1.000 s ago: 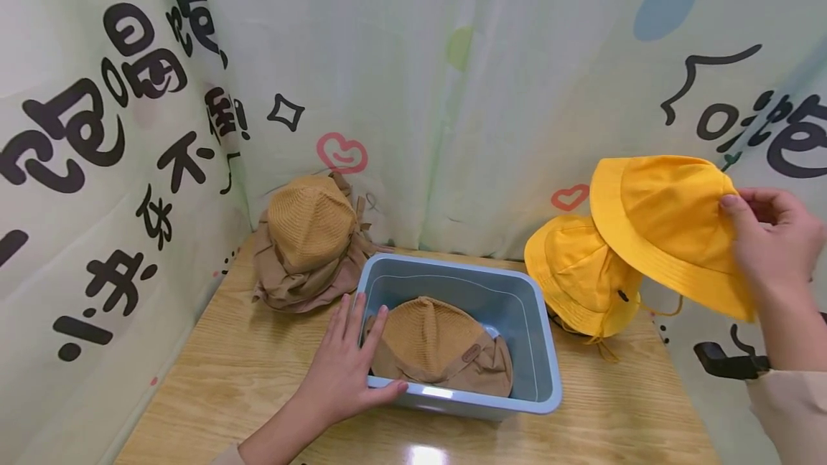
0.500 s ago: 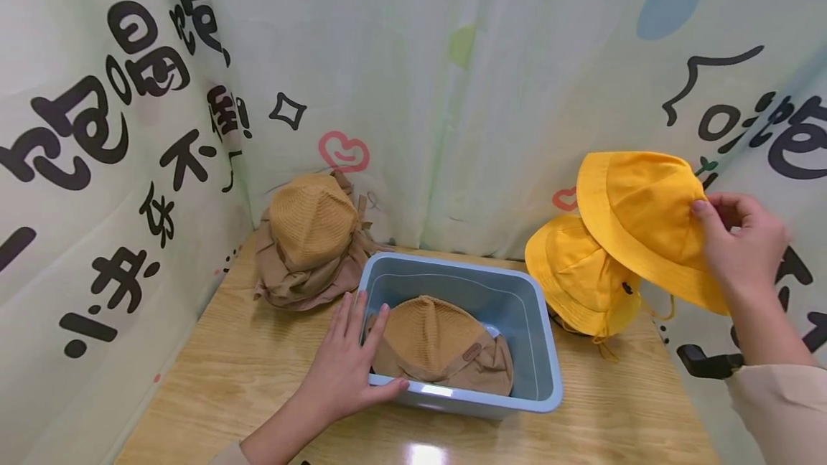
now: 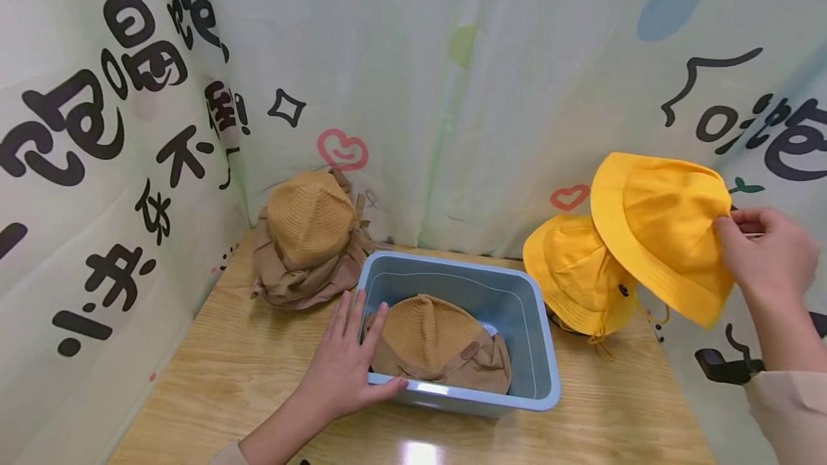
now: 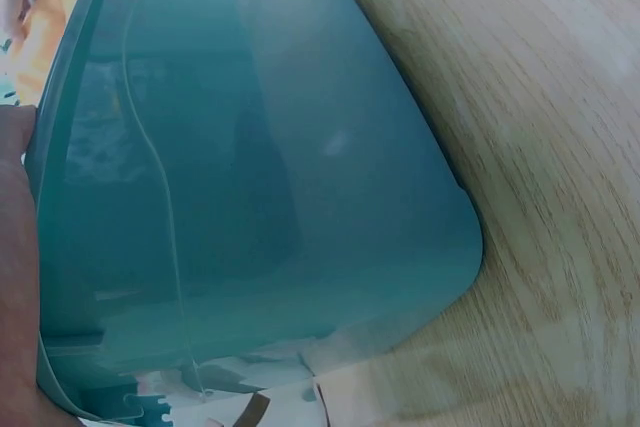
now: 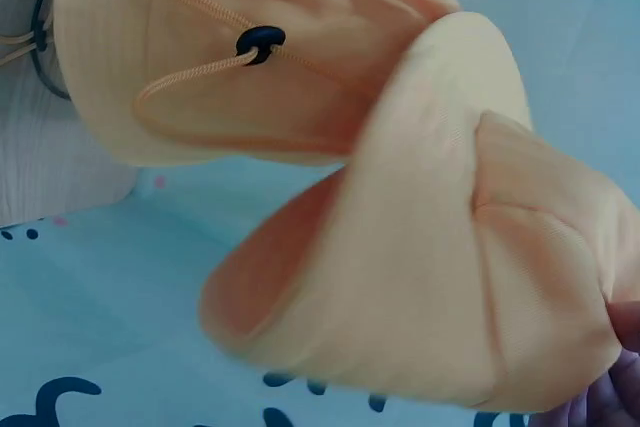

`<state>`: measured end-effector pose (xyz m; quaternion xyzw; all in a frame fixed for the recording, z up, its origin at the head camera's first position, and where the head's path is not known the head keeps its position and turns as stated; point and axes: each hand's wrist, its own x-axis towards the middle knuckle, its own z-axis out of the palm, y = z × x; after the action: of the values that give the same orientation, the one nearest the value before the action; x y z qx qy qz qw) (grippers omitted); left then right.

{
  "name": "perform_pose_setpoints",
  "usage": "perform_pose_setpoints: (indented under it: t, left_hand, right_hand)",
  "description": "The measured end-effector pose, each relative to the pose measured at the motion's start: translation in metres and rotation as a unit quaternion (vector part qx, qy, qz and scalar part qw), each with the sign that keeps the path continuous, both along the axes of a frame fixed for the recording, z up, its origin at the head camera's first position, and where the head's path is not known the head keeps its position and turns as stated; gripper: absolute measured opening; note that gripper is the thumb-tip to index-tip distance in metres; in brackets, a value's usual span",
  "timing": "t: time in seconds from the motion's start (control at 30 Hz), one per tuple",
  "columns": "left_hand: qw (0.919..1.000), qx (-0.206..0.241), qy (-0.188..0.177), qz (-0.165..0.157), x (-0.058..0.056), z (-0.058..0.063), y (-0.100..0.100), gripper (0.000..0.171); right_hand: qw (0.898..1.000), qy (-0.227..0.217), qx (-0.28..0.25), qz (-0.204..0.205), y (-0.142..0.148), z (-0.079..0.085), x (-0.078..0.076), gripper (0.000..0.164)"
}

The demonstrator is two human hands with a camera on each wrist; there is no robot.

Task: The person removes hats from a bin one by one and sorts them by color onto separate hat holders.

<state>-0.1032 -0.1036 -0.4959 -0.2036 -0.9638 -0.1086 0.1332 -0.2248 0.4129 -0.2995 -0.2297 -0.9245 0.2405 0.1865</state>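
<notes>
Yellow hat (image 3: 672, 228) shifted rightward, outside the blue bin (image 3: 465, 282), crown pinched by right hand (image 3: 775, 257); left hand (image 3: 349, 364) spread at the bin's rim (image 3: 461, 265) — a swinging brim (image 3: 609, 199) could knock the other yellow hat (image 3: 571, 271)

A blue-green plastic bin (image 4: 270, 167) fills most of the view, a thin curved line running along its smooth outer wall. The left hand (image 4: 16, 277) lies against its rim at the left edge. Orange-yellow fabric (image 4: 45, 42) shows past the rim, upper left. Wood-grained table (image 4: 560, 147) borders the bin's base.
</notes>
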Motion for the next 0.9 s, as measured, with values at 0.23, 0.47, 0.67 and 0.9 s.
perform_pose_setpoints:
  t: [0.23, 0.47, 0.67, 0.9]
  left_hand:
    - [0.9999, -0.005, -0.009, -0.004, 0.0, 0.001, 0.001, 0.108]
    - [0.9998, -0.001, -0.017, -0.005, 0.0, 0.001, 0.001, 0.109]
    - [0.9997, 0.004, -0.023, -0.008, 0.0, 0.002, 0.001, 0.108]
    - [0.9999, 0.007, -0.012, -0.005, 0.0, 0.001, 0.0, 0.108]
  right_hand:
    - [0.996, 0.029, -0.073, -0.043, 0.008, -0.006, 0.005, 0.037]
    - [0.997, 0.057, -0.023, 0.048, 0.009, -0.012, 0.007, 0.042]
    - [0.986, 0.095, -0.01, 0.137, 0.006, -0.012, 0.008, 0.015]
    - [0.986, 0.106, 0.019, 0.127, -0.006, -0.01, 0.001, 0.044]
